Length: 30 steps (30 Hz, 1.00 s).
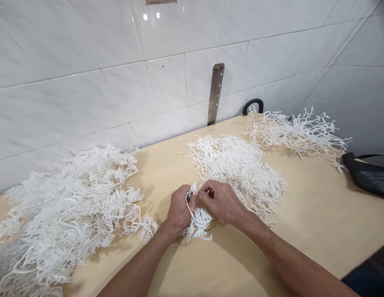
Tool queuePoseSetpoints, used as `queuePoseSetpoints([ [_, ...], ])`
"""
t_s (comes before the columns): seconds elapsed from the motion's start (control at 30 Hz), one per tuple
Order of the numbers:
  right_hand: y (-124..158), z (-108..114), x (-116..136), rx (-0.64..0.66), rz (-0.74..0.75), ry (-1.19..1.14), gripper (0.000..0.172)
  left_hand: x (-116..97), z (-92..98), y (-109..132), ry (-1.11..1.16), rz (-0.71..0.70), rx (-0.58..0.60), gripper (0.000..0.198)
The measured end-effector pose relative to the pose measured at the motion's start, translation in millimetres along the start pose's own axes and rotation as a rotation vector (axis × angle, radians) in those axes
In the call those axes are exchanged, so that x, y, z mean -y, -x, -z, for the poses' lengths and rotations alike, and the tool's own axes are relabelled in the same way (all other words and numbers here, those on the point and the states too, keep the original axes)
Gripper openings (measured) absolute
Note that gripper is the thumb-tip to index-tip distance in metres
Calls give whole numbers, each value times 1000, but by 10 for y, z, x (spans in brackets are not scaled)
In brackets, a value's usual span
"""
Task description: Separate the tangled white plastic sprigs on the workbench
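My left hand (178,209) is closed around a white branched plastic strand (200,222) with many thin prongs, part of it hanging below the fingers. Close beside it, my right hand (221,201) pinches thumb and forefinger together at the strand's upper tip; whatever lies between those fingertips is too small to make out. Just beyond the right hand spreads a pile of small loose white pieces (238,165). To the left lies a large heap of similar white branched strands (74,206).
Bare, branching white stems (300,130) lie at the far right of the tan tabletop (309,214). A black bag (369,175) sits at the right edge. Against the tiled wall (117,53) stand a metal bracket (215,95) and a black curved handle (253,105).
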State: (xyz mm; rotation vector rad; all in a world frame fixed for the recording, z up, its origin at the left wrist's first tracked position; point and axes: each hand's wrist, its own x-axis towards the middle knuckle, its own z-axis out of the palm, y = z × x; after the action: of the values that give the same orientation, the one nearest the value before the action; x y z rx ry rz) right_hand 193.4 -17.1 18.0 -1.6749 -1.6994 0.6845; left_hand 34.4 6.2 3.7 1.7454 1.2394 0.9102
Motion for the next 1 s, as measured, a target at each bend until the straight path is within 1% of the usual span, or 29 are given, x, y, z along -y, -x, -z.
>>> queuePoseSetpoints([
  [0.07,-1,6,-5,19,-16,-25,18,1,9,-9,18,-7,25,29],
  [0.13,-5,18,-12,42,-57,-107,20,-4,14,-10,46,-15,36,29],
  [0.3,-15,46,-21,103,-143,-309,18,-29,13,7,75,-18,13,29],
  [0.37,-9,45,-19,127,-148,-316,17,-38,12,10,47,-13,12,29],
  [0.43,0,26,-16,109,-114,-237,15,-44,16,7,33,-10,42,29],
  [0.53,5,-34,-23,19,36,-18,15,-56,39,-3,83,7,127,27],
  [0.6,-13,-68,-48,-32,146,115,18,-74,57,0,135,35,161,27],
  [0.63,-28,-74,-67,-56,173,170,19,-85,62,7,160,48,172,28],
  [0.7,-66,-51,-118,-121,151,240,19,-102,55,29,203,72,194,31],
  [0.77,-98,16,-171,-205,93,238,17,-96,25,51,247,101,194,35],
  [0.83,-116,110,-214,-276,63,186,12,-55,-15,57,316,145,148,38],
  [0.9,-120,205,-243,-343,64,163,8,10,-48,45,367,157,104,39],
  [1.0,-114,318,-263,-453,90,205,15,103,-62,17,385,163,70,39],
])
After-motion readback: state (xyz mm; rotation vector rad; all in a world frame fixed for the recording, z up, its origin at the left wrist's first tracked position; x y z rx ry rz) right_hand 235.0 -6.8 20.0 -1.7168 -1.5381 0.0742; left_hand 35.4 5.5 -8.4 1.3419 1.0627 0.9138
